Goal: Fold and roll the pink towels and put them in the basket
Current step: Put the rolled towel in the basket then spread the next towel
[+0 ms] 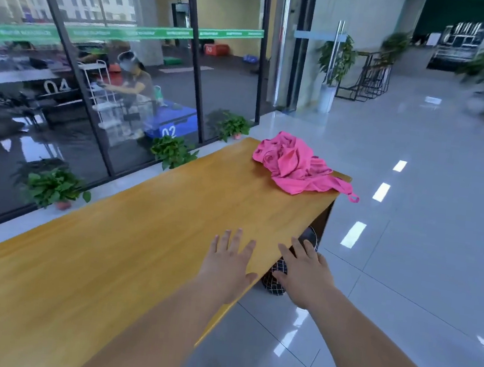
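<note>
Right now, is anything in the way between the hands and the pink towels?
No, nothing visible is in the way. Only the wooden table top shows between the left hand, the right hand and the pink towels heaped at its far end.

Pink towels [295, 163], yellow-orange table [125, 245], black-white checked basket [277, 270].

Your table [138, 232] is yellow wood, smooth, with a low satin sheen. At its far right corner the pink towels [294, 162] are soft matt cloth, heavily creased. The floor tiles [428, 204] beside you are high-gloss and mirror the lights; the basket [274, 286] under the table's right edge shows dark lattice mesh, material unclear.
</note>
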{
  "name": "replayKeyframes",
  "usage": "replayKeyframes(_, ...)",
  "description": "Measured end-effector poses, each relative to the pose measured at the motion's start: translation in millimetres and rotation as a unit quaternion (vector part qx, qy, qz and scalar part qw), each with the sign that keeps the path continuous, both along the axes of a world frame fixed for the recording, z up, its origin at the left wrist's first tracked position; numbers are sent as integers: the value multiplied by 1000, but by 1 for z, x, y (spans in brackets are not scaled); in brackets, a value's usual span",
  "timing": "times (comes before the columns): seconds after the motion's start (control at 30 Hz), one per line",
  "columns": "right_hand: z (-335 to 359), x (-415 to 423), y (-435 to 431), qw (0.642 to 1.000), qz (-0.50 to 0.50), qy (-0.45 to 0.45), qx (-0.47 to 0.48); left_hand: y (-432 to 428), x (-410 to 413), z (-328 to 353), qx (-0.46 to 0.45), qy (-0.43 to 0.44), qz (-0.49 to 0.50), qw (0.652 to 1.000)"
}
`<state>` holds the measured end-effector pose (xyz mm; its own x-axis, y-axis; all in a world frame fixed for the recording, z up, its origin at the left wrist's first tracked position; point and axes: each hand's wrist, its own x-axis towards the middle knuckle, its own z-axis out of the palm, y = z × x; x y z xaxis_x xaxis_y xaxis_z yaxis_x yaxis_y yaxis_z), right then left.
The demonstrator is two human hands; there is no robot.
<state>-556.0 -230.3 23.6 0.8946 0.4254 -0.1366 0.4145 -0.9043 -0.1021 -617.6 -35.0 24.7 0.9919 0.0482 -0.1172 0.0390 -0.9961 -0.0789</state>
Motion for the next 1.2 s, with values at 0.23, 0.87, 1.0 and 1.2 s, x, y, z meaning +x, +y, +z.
replayKeyframes(0.23,-12,90,-23,999,-30,12,-24,-18,118,-16,-14,20,-34,999)
replayKeyframes(0.87,-21,363,-25,997,-18,31,-66,-13,393,-43,-61,51,-36,996)
replayKeyframes(1.0,-24,405,-24,997,-7,34,-68,-13,431,-47,-58,55,-28,996)
replayKeyframes(1.2,-42,479,-24,997,13,47,-59,-16,488,-61,-63,55,-10,996)
